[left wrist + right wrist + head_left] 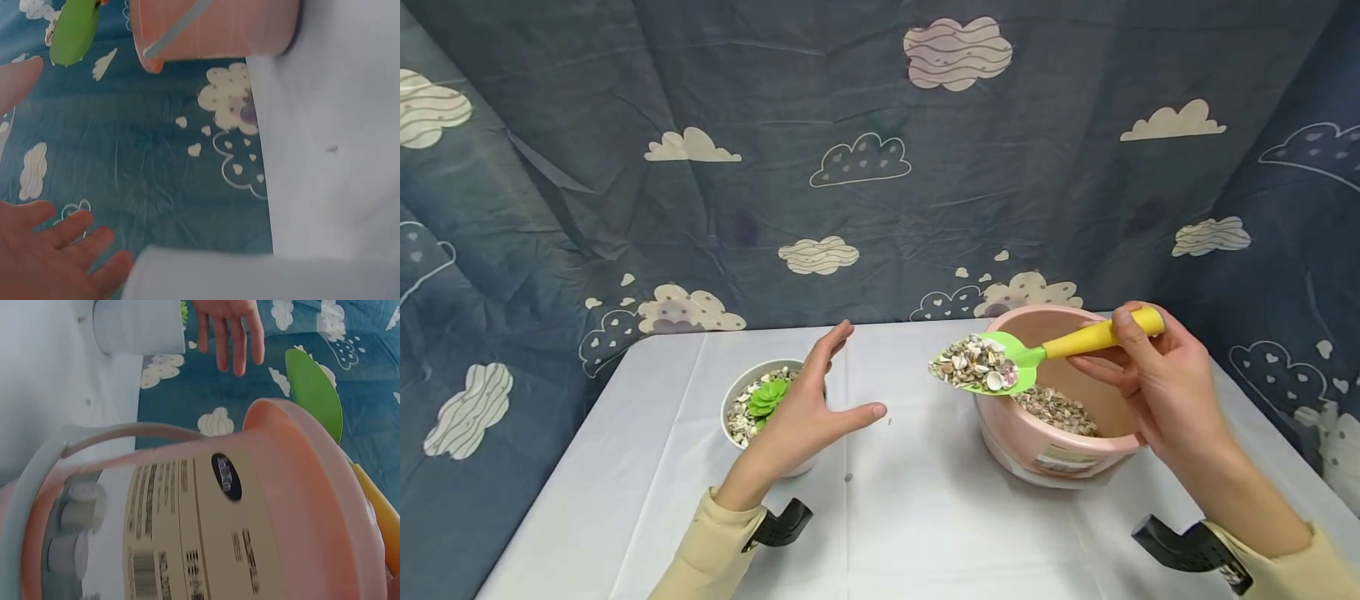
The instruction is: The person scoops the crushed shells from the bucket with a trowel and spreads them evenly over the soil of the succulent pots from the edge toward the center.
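Right hand [1172, 379] grips yellow-handled green trowel [1069, 342] above round pink plastic bucket [1018, 435]; left hand [801, 417], fingers apart, near round white pot [139, 328].

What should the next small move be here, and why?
Probably the right hand should carry the trowel level toward the white pot: its blade is heaped with pebbles and already reaches past the pink bucket's rim, while similar pebbles surround the pot's green plant. Keeping it level should limit spills.
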A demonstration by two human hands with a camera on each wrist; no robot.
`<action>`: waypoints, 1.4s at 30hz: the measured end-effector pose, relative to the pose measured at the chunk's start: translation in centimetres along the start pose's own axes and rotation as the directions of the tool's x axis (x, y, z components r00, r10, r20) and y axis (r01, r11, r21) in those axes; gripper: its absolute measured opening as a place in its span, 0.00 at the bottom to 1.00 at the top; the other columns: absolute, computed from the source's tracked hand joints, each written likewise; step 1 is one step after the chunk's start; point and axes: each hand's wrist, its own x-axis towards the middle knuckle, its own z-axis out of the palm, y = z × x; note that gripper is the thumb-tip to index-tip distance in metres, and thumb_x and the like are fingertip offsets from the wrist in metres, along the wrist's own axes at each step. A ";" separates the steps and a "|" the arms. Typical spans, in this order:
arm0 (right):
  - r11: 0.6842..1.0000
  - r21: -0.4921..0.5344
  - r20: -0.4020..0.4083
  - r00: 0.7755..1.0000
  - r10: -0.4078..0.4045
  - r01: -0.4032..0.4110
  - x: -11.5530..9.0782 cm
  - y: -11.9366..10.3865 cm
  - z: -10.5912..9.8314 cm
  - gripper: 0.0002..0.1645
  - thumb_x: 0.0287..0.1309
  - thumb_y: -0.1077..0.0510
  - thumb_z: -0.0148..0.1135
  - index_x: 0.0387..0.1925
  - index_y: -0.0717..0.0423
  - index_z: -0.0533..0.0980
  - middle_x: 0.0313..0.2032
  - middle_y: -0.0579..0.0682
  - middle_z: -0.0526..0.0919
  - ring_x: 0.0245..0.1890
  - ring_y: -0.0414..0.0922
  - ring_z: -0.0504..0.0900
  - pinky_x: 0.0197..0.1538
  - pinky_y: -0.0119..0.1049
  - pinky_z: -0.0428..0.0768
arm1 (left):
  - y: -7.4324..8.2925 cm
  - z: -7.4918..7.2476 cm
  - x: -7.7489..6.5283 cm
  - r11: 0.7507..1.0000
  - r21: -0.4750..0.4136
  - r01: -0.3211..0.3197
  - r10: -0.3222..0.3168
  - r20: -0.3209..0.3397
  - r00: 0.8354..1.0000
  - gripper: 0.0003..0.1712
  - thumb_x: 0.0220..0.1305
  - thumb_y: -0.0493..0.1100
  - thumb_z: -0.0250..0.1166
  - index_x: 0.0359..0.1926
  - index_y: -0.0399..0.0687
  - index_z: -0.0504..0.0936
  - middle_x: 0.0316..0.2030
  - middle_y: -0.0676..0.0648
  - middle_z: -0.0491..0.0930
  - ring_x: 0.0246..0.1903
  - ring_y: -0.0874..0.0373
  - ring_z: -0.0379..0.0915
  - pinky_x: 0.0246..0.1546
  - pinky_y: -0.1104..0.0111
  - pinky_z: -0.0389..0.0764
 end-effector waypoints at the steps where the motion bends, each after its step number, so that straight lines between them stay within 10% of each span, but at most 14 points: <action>1: 1.000 -0.003 0.002 1.000 -0.007 0.007 0.0 0.1 0.2 0.12 0.67 0.62 0.57 0.49 0.62 0.71 0.48 0.56 0.69 0.45 0.50 0.85 0.37 0.45 0.83 | -0.1 -0.3 -0.2 1.000 0.018 0.007 -0.007 -0.009 1.000 0.57 0.53 0.60 0.75 0.75 0.73 0.47 0.72 0.66 0.51 0.72 0.64 0.44 0.70 0.55 0.54; 42: 0.998 0.046 0.177 0.984 0.023 -0.031 0.4 3.2 7.8 0.19 0.70 0.58 0.55 0.52 0.69 0.64 0.45 0.60 0.80 0.43 0.55 0.86 0.40 0.47 0.81 | -6.1 -8.0 -5.3 0.972 0.114 0.207 -0.189 -0.154 0.970 0.63 0.50 0.57 0.77 0.77 0.71 0.43 0.76 0.47 0.44 0.74 0.42 0.38 0.63 0.34 0.53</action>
